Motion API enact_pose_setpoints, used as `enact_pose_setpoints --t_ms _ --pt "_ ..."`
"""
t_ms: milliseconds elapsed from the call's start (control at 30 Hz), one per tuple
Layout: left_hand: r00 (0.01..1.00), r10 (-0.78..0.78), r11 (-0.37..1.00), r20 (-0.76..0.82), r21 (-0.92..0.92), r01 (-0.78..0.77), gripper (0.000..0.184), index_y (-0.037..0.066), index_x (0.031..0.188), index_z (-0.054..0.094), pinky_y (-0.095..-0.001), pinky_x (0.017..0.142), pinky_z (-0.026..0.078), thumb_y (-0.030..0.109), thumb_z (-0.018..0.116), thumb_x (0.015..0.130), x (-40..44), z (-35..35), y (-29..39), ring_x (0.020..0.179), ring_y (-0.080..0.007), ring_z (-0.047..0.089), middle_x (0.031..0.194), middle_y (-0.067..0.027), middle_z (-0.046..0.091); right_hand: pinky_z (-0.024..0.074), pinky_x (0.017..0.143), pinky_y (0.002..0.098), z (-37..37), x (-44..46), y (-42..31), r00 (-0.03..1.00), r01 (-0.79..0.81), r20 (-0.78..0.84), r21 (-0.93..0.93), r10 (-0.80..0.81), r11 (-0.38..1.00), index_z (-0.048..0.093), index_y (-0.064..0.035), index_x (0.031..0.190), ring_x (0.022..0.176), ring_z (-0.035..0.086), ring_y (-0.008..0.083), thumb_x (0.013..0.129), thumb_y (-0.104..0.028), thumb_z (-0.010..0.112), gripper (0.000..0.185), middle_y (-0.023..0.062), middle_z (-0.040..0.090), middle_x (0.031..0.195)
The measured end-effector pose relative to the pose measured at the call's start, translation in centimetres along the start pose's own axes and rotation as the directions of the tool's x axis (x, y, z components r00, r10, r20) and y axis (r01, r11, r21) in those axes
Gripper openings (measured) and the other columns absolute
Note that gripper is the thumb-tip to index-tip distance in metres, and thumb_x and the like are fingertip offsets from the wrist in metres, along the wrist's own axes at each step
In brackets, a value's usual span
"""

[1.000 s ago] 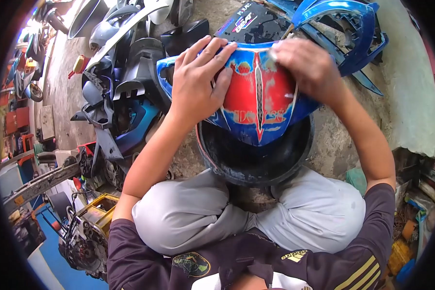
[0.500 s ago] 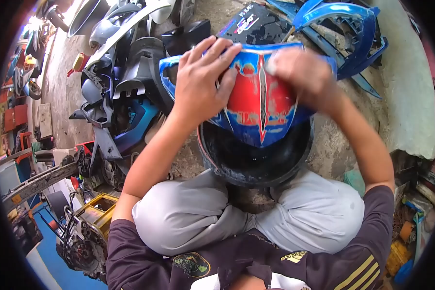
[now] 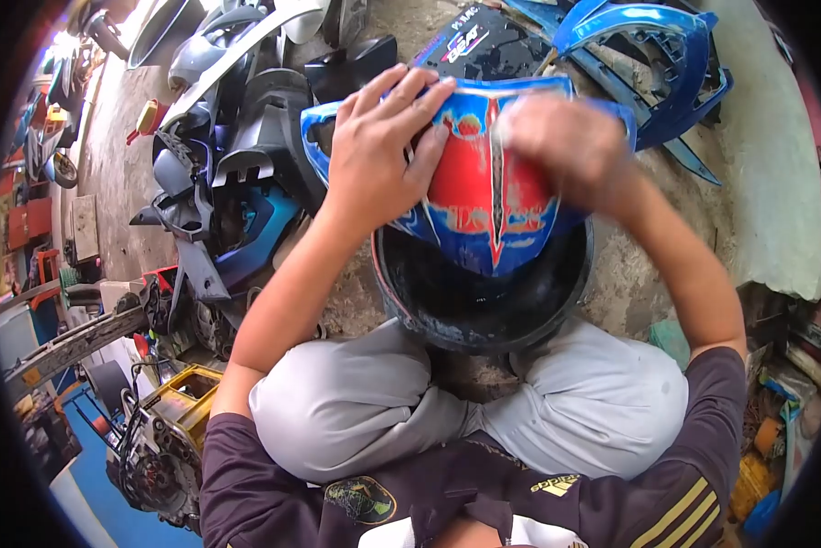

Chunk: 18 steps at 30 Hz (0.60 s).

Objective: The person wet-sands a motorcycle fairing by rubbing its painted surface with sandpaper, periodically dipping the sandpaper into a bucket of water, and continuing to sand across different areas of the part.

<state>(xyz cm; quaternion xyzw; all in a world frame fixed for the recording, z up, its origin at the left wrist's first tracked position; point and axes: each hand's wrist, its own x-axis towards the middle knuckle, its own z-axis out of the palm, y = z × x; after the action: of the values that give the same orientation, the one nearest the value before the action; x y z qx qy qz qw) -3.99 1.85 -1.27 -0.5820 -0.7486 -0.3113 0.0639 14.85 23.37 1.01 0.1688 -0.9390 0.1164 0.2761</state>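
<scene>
A motorcycle body panel (image 3: 458, 183), blue with a worn red middle and a dark central strip, rests over a black round tub (image 3: 484, 342) between my knees. My left hand (image 3: 380, 151) grips its upper left part, fingers over the top edge and thumb on the red face. On the panel's upper right lies my right hand (image 3: 566, 142), blurred by motion, its fingers bent and pressed together. Whatever is under those fingertips is hidden. Pale, rubbed patches show in the panel's paint.
Grey and black motorcycle panels (image 3: 260, 128) are piled at the left. Blue fairing parts (image 3: 643, 32) and a black panel with lettering (image 3: 488, 46) lie ahead on the concrete. An engine (image 3: 159, 470) stands near a yellow crate (image 3: 187, 388) at lower left.
My right hand has shifted slightly on the panel and is more smeared. The panel has tilted a little, its lower tip slightly higher. My left hand stays in place.
</scene>
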Motion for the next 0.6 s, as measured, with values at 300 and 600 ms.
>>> enact_pose_setpoints --t_ms 300,600 --pt "1.0 0.013 1.0 0.0 0.021 -0.013 0.045 0.014 0.143 0.076 -0.0536 0.121 0.041 0.026 0.071 0.099 -0.4 0.0 0.4 0.144 -0.0372 0.06 0.147 -0.0098 0.073 0.0533 0.101 0.0425 0.2 -0.4 -1.7 0.997 0.072 0.019 -0.031 -0.071 0.997 0.078 -0.015 0.12 0.117 0.078 0.0219 0.1 -0.014 0.072 0.02 0.004 0.083 0.119" --pt "1.0 0.005 1.0 -0.018 0.015 -0.005 0.045 0.013 0.142 0.077 -0.0532 0.12 0.041 0.025 0.071 0.099 -0.2 0.2 0.0 0.144 -0.0383 0.06 0.145 -0.0104 0.073 0.054 0.102 0.0436 -0.3 -0.8 1.0 1.0 0.009 -0.018 -0.068 -0.01 0.998 0.075 -0.017 0.113 0.116 0.077 0.0183 0.1 -0.016 0.071 0.014 0.0008 0.082 0.118"
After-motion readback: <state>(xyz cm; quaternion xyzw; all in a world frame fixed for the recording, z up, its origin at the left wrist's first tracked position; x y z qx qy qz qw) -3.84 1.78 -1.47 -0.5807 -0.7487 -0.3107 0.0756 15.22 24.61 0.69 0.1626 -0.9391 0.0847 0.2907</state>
